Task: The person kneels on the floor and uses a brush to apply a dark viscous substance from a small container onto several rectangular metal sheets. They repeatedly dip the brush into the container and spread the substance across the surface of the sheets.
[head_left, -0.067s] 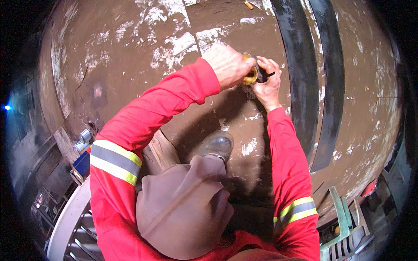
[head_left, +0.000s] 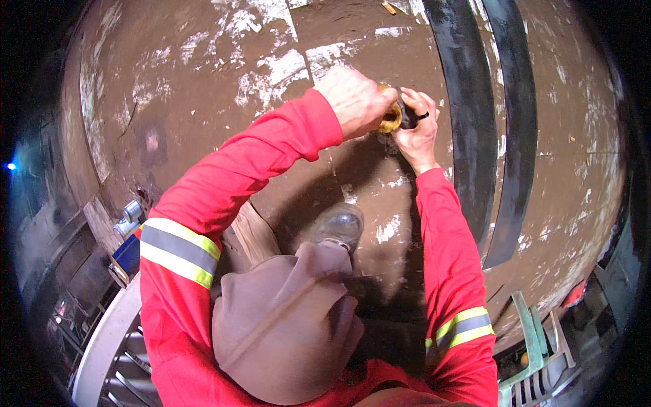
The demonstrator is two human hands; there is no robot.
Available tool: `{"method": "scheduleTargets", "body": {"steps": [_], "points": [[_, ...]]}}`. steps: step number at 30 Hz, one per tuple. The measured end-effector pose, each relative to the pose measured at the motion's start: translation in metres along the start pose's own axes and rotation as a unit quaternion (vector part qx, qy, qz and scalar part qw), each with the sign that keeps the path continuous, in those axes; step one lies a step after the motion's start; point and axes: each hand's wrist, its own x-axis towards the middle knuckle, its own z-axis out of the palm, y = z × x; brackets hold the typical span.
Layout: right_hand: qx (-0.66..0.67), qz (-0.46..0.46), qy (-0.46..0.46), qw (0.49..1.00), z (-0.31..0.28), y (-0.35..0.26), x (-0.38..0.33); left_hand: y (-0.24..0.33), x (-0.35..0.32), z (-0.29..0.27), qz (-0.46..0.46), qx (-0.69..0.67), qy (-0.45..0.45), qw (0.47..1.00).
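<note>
My left hand (head_left: 354, 102) is closed round a small yellow ring-shaped piece (head_left: 391, 122) with a hollow middle; its fingers hide part of it. Against the piece's right side lies a dark, rounded part (head_left: 408, 118), which my right hand (head_left: 416, 141) grips between thumb and fingers. The two parts touch, but whether they are joined I cannot tell. A black ring shows on one finger of my right hand. Both hands are held together over the brown, scuffed surface (head_left: 224, 152), ahead of my boot (head_left: 340, 227).
Two long dark strips (head_left: 471, 129) run along the surface right of my hands. A curved pale chair (head_left: 112, 339) stands at the lower left, near a blue box (head_left: 127, 254). Greenish chair parts (head_left: 532, 346) show at the lower right. A wooden piece (head_left: 252, 234) lies beside my knee.
</note>
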Motion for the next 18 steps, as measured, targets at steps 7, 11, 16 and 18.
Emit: {"method": "scheduleTargets", "body": {"steps": [7, 11, 16, 18], "points": [[-0.015, 0.021, 0.027, 0.999, 0.005, 0.003, -0.009, 0.012, -0.021, 0.002, -0.208, -0.096, 0.003, 0.973], [-0.013, 0.066, 0.050, 0.996, 0.008, -0.010, -0.015, 0.024, -0.032, 0.007, -0.321, -0.194, -0.006, 0.927], [-0.021, 0.109, 0.071, 0.991, 0.012, -0.018, -0.016, 0.024, -0.046, 0.022, -0.387, -0.336, 0.021, 0.858], [-0.014, 0.119, 0.078, 0.990, 0.013, -0.019, -0.017, 0.020, -0.052, 0.027, -0.390, -0.390, 0.034, 0.833]]}}
